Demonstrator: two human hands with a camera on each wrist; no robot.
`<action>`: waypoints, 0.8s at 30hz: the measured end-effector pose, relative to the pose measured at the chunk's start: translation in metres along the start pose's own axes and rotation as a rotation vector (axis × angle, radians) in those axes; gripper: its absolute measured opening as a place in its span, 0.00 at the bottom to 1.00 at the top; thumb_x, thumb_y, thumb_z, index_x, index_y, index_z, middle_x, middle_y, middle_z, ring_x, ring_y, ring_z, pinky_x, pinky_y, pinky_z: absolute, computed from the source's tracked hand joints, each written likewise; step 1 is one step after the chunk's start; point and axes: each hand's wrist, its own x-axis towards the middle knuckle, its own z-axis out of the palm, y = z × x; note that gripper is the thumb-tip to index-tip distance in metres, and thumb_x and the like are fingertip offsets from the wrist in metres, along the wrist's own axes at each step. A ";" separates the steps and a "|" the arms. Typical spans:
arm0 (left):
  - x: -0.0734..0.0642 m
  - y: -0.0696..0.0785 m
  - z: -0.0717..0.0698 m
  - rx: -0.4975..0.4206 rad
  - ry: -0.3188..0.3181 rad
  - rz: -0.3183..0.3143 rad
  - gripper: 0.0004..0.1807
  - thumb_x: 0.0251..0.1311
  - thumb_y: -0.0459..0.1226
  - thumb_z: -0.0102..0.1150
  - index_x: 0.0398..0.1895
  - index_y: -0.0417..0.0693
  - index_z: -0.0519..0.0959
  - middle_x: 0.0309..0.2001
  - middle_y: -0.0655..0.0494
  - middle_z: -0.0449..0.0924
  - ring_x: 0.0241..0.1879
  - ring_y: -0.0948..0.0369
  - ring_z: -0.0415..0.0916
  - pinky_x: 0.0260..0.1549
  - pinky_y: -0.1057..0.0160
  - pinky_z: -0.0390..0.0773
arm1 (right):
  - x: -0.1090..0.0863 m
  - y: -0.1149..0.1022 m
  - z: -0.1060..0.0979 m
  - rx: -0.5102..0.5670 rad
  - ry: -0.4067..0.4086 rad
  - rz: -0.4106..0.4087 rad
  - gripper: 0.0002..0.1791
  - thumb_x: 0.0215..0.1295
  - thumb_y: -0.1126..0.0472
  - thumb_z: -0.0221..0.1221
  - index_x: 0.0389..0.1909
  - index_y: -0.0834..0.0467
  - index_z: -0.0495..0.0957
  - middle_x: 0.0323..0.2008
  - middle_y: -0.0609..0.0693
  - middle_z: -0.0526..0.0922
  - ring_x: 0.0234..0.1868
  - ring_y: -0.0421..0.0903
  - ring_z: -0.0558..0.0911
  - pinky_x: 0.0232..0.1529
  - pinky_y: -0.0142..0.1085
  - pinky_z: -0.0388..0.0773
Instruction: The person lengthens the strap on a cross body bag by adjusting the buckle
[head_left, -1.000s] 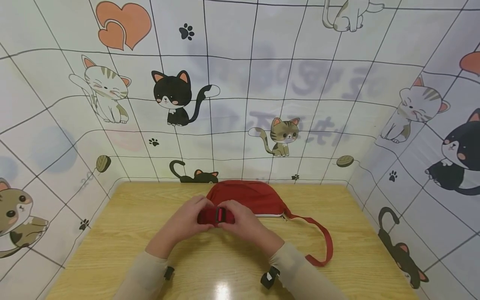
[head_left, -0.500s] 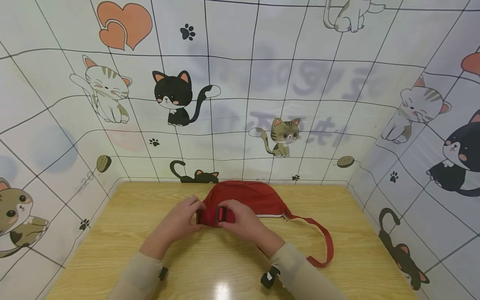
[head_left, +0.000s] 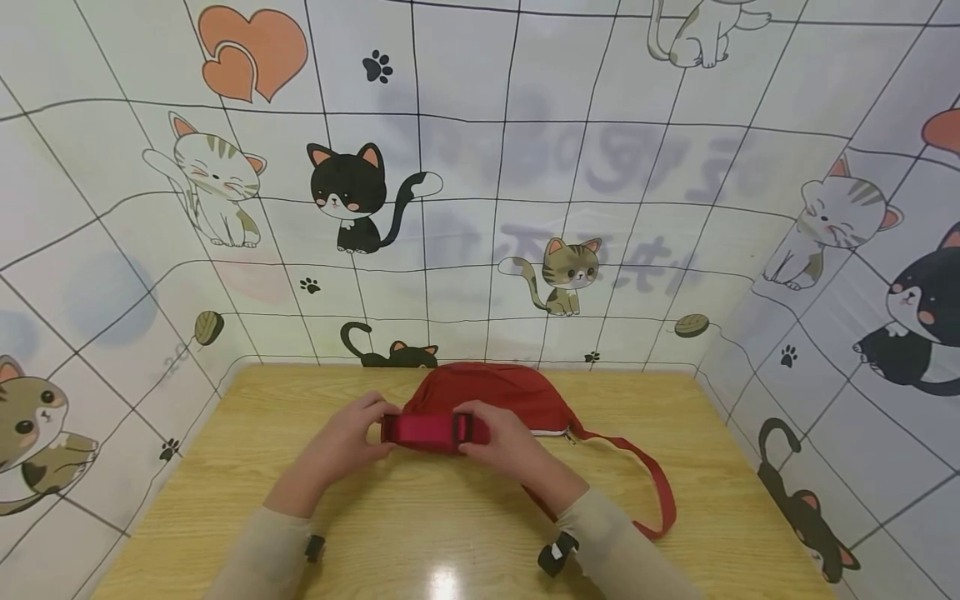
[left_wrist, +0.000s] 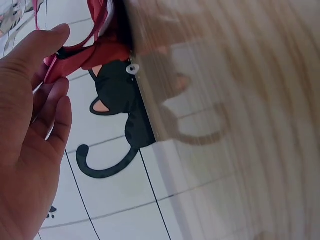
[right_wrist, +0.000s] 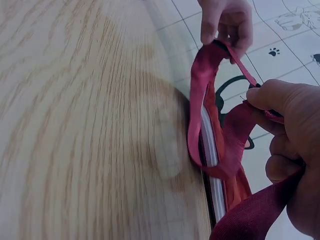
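A red waist bag [head_left: 491,390] lies at the back of the table, its white zipper [right_wrist: 215,187] facing the person. In front of it, the left hand [head_left: 337,446] pinches one end of a doubled stretch of red strap [head_left: 423,432] between thumb and fingers. A dark fitting [left_wrist: 67,51] shows at that end. At the other end, the right hand [head_left: 513,442] pinches the strap by a black slider buckle [head_left: 462,428]. Between the hands the strap hangs in a loop in the right wrist view. More strap passes through the right palm.
A loose curve of red strap [head_left: 663,483] lies on the wooden table [head_left: 247,450], right of the bag. Sheets printed with cartoon cats [head_left: 347,196] enclose the back and sides. Black pieces [head_left: 557,553] sit at both wrists.
The hands have moved apart, left hand leftward and right hand slightly rightward with the slider buckle. More strap shows between them. The bag has barely moved.
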 end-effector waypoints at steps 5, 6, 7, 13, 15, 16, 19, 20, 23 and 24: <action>-0.005 -0.012 -0.004 -0.004 0.021 -0.006 0.30 0.50 0.30 0.89 0.58 0.50 0.87 0.49 0.62 0.80 0.48 0.59 0.85 0.52 0.52 0.87 | -0.007 0.013 -0.009 0.034 -0.006 0.035 0.29 0.69 0.62 0.77 0.69 0.48 0.80 0.54 0.44 0.88 0.52 0.44 0.84 0.54 0.43 0.84; -0.006 -0.014 -0.005 -0.006 0.022 -0.018 0.30 0.50 0.29 0.89 0.58 0.50 0.87 0.49 0.62 0.80 0.48 0.59 0.85 0.53 0.51 0.87 | -0.008 0.015 -0.011 0.040 -0.003 0.042 0.29 0.69 0.62 0.77 0.69 0.48 0.80 0.54 0.44 0.88 0.51 0.44 0.84 0.53 0.44 0.84; -0.007 -0.017 -0.006 -0.010 0.023 -0.028 0.30 0.50 0.29 0.89 0.57 0.50 0.88 0.49 0.62 0.81 0.48 0.59 0.85 0.53 0.51 0.87 | -0.009 0.018 -0.012 0.041 0.000 0.046 0.30 0.69 0.63 0.77 0.68 0.48 0.80 0.54 0.44 0.88 0.51 0.44 0.84 0.53 0.44 0.84; -0.012 -0.025 -0.013 -0.052 0.014 -0.076 0.28 0.51 0.29 0.88 0.57 0.49 0.88 0.50 0.60 0.82 0.49 0.55 0.86 0.54 0.48 0.87 | -0.015 0.032 -0.019 0.019 0.011 0.068 0.30 0.68 0.63 0.77 0.68 0.47 0.80 0.55 0.42 0.87 0.52 0.43 0.84 0.55 0.44 0.83; -0.013 -0.028 -0.014 -0.056 0.011 -0.085 0.28 0.51 0.28 0.87 0.57 0.47 0.88 0.50 0.59 0.82 0.49 0.55 0.86 0.54 0.48 0.87 | -0.016 0.035 -0.021 0.009 0.016 0.070 0.30 0.68 0.64 0.77 0.68 0.46 0.80 0.56 0.41 0.87 0.54 0.43 0.83 0.55 0.45 0.83; -0.013 -0.030 -0.014 -0.054 0.010 -0.089 0.28 0.51 0.28 0.87 0.56 0.47 0.88 0.50 0.59 0.82 0.49 0.54 0.87 0.54 0.48 0.87 | -0.016 0.037 -0.022 0.010 0.019 0.072 0.30 0.68 0.64 0.77 0.68 0.46 0.80 0.57 0.40 0.87 0.54 0.43 0.83 0.56 0.45 0.83; -0.014 -0.034 -0.015 -0.044 0.002 -0.090 0.28 0.50 0.27 0.87 0.56 0.46 0.87 0.49 0.59 0.82 0.48 0.54 0.86 0.53 0.48 0.87 | -0.018 0.039 -0.025 0.018 0.019 0.069 0.30 0.67 0.65 0.76 0.68 0.47 0.80 0.58 0.40 0.86 0.55 0.43 0.83 0.57 0.46 0.82; -0.014 -0.034 -0.015 -0.045 -0.002 -0.090 0.28 0.50 0.27 0.87 0.56 0.45 0.87 0.49 0.59 0.82 0.47 0.54 0.86 0.52 0.48 0.87 | -0.018 0.039 -0.025 0.021 0.016 0.068 0.30 0.67 0.65 0.76 0.68 0.48 0.80 0.58 0.40 0.86 0.55 0.43 0.82 0.57 0.46 0.82; -0.013 -0.036 -0.017 -0.046 -0.016 -0.086 0.27 0.51 0.27 0.86 0.56 0.45 0.87 0.48 0.59 0.82 0.47 0.53 0.85 0.51 0.47 0.87 | -0.019 0.039 -0.027 0.032 0.000 0.067 0.29 0.68 0.65 0.76 0.68 0.48 0.80 0.57 0.40 0.86 0.54 0.43 0.83 0.56 0.46 0.83; -0.013 -0.035 -0.017 -0.047 -0.021 -0.088 0.27 0.51 0.27 0.86 0.56 0.45 0.87 0.48 0.59 0.82 0.47 0.53 0.85 0.51 0.47 0.87 | -0.020 0.039 -0.028 0.033 -0.005 0.068 0.29 0.68 0.65 0.76 0.68 0.48 0.80 0.57 0.40 0.86 0.54 0.43 0.83 0.56 0.46 0.83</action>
